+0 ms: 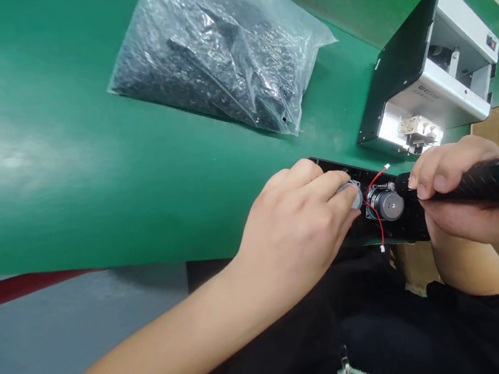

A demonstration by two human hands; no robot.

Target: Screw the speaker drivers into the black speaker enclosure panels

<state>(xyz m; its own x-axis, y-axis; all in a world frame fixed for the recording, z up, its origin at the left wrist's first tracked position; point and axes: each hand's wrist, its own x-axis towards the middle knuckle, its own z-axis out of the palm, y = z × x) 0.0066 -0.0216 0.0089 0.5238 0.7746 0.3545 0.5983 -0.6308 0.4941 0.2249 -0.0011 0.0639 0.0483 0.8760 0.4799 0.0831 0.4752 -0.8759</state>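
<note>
My left hand (303, 219) rests on a long black housing (404, 228) at the near edge of the green table, its fingers closed on a round grey speaker (355, 194) at its tips. A second round speaker (386, 205) with red wires (377, 218) sits just to the right in the housing. My right hand (458, 185) is wrapped around a black electric screwdriver (494, 180), whose tip points left at the second speaker.
A clear plastic bag (220, 45) full of small dark parts lies on the green table (62, 145). A grey and black screw feeder machine (432, 71) stands at the right. A wooden box (498, 127) is behind my right hand.
</note>
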